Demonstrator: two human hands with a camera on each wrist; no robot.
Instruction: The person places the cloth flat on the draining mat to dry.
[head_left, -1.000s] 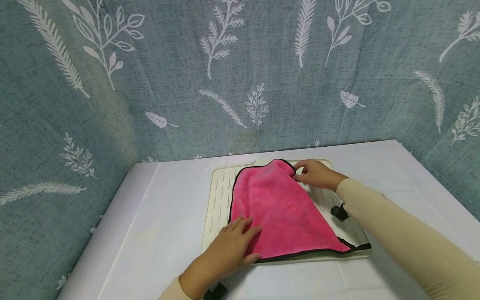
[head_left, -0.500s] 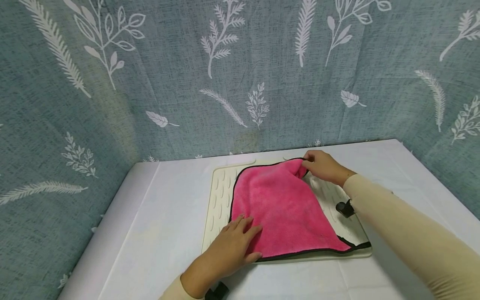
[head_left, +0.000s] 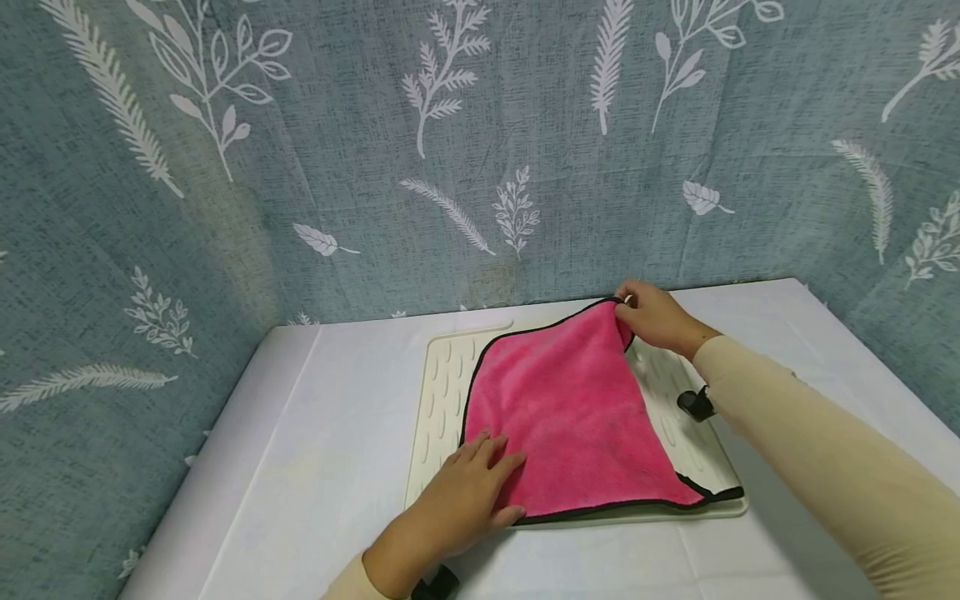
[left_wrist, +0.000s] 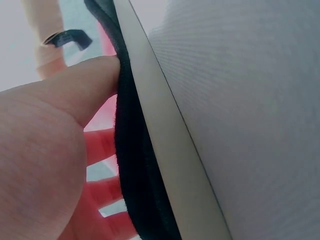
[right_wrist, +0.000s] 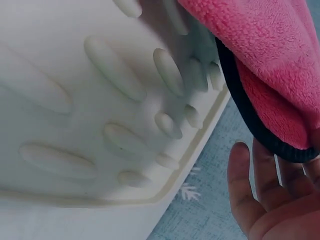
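Note:
A pink plush towel (head_left: 566,408) with a black border lies over a cream mat with raised oval ridges (head_left: 442,392). My left hand (head_left: 468,493) rests on the towel's near left corner, fingers spread; the left wrist view has the thumb at the black border (left_wrist: 132,130). At the far right, my right hand (head_left: 660,321) pinches the towel's far corner and holds it raised. In the right wrist view that corner of the towel (right_wrist: 265,50) hangs above the mat, some fingers extended beneath it. The near right corner of the border is turned over on the mat.
The mat lies on a white-covered table (head_left: 322,450). Behind and to both sides hangs a blue-green curtain (head_left: 337,150) with white leaf patterns. A small black wrist device (head_left: 696,405) sits under the right wrist, another (head_left: 437,582) by the left.
My right hand has moved back and to the right, drawing the far corner of the towel out and unfolding it across the mat. The left hand has stayed in place.

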